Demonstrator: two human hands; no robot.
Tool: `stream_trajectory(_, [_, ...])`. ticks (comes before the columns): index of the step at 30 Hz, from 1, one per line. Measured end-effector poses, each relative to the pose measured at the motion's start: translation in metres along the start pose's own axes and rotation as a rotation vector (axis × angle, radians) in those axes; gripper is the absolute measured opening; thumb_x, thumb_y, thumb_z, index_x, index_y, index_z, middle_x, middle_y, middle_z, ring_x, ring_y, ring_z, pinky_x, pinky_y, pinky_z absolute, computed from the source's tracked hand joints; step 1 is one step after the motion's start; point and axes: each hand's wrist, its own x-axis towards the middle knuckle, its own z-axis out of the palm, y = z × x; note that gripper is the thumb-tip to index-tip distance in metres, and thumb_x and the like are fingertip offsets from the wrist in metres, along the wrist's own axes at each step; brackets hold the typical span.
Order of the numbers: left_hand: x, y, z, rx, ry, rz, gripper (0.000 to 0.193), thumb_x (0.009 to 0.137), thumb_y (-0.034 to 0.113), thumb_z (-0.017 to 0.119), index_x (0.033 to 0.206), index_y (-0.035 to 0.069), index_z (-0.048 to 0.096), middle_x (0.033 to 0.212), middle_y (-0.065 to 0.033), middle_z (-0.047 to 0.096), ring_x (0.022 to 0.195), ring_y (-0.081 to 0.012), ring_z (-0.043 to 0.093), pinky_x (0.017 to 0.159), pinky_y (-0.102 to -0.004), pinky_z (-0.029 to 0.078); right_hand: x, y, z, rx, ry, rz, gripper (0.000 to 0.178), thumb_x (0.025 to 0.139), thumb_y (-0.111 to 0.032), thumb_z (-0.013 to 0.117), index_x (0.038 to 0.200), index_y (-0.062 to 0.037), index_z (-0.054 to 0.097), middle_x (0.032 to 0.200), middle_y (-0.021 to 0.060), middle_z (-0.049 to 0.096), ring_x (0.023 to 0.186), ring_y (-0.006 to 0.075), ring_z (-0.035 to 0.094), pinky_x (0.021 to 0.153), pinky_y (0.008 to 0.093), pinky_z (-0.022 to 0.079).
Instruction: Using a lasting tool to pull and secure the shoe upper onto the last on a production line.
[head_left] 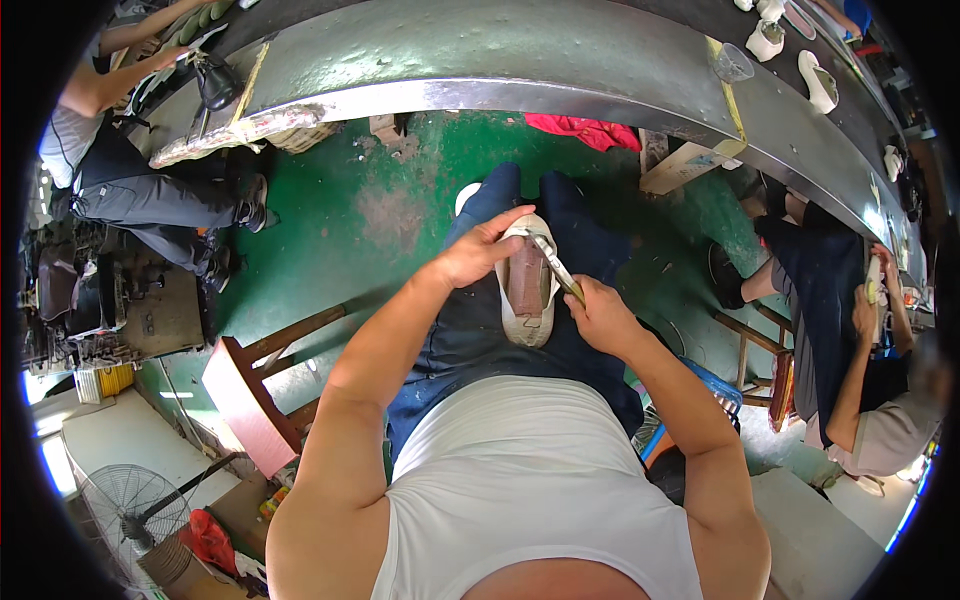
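A cream shoe upper (527, 328) lies bottom up over my lap, its edges folded in around a reddish-brown insole (527, 278). At its far end my left hand (478, 252) is closed on the rim, thumb and fingers gripping the pale material. Wrapped round the handle of metal pliers (556, 266) is my right hand (603, 314), just right of the shoe. The pliers' head meets the shoe's far edge close to my left fingertips. Whether the jaws bite the material is too small to tell.
A long metal-edged workbench (480, 50) curves across the far side. White shoes (818, 82) stand on it at right. Co-workers sit left and right, one with a dark shoe (216, 82). A wooden stool (262, 400) and a fan (135, 520) are at left; red cloth (585, 130) lies under the bench.
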Motion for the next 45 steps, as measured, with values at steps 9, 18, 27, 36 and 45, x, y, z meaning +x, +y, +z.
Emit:
stream_trajectory(9, [0.006, 0.007, 0.029, -0.387, 0.14, -0.124, 0.057, 0.098, 0.018, 0.061, 0.15, 0.008, 0.039, 0.134, -0.0051, 0.057, 0.125, -0.0159, 0.052, 0.107, -0.0343, 0.041, -0.01, -0.026, -0.015, -0.289, -0.055, 0.135, 0.022, 0.092, -0.009, 0.059, 0.109, 0.005, 0.056, 0.104, 0.0267, 0.064, 0.089, 0.0455, 0.065, 0.078, 0.0502, 0.053])
stream_trajectory(18, [-0.019, 0.056, 0.059, 0.097, 0.341, 0.217, 0.07, 0.087, 0.006, 0.073, 0.146, 0.002, 0.036, 0.133, -0.0133, 0.057, 0.122, -0.0221, 0.056, 0.104, -0.0378, 0.045, -0.053, -0.027, -0.068, 0.459, -0.171, 0.059, 0.024, 0.092, -0.012, 0.062, 0.114, -0.0003, 0.059, 0.09, 0.0033, 0.066, 0.074, 0.0111, 0.06, 0.071, 0.0265, 0.05])
stream_trajectory(27, [-0.049, 0.1, 0.094, 0.933, 0.076, 1.039, 0.098, 0.064, 0.006, 0.09, 0.144, -0.001, 0.034, 0.142, -0.033, 0.043, 0.128, -0.0507, 0.049, 0.107, -0.058, 0.041, -0.003, -0.071, -0.065, 0.584, 0.326, -0.461, 0.032, 0.098, -0.02, 0.06, 0.123, -0.0019, 0.048, 0.117, 0.0128, 0.064, 0.089, 0.017, 0.061, 0.079, 0.0313, 0.051])
stream_trajectory(36, [-0.045, 0.062, 0.086, 0.652, 0.216, 0.576, 0.076, 0.081, 0.012, 0.079, 0.145, -0.002, 0.039, 0.135, -0.0224, 0.055, 0.125, -0.0328, 0.055, 0.104, -0.0424, 0.046, 0.022, -0.032, -0.03, 0.63, 0.321, -0.106, 0.024, 0.1, -0.02, 0.056, 0.113, -0.0007, 0.059, 0.094, 0.0119, 0.067, 0.087, 0.0201, 0.066, 0.082, 0.034, 0.052])
stream_trajectory(45, [-0.021, 0.073, 0.058, 0.031, -0.026, 0.187, 0.065, 0.093, 0.03, 0.07, 0.143, -0.004, 0.046, 0.133, -0.012, 0.06, 0.122, -0.0199, 0.056, 0.107, -0.0349, 0.041, 0.027, -0.02, -0.035, 0.297, 0.342, -0.048, 0.029, 0.09, -0.012, 0.064, 0.115, -0.0012, 0.055, 0.094, 0.0205, 0.067, 0.089, 0.0383, 0.067, 0.079, 0.0427, 0.051])
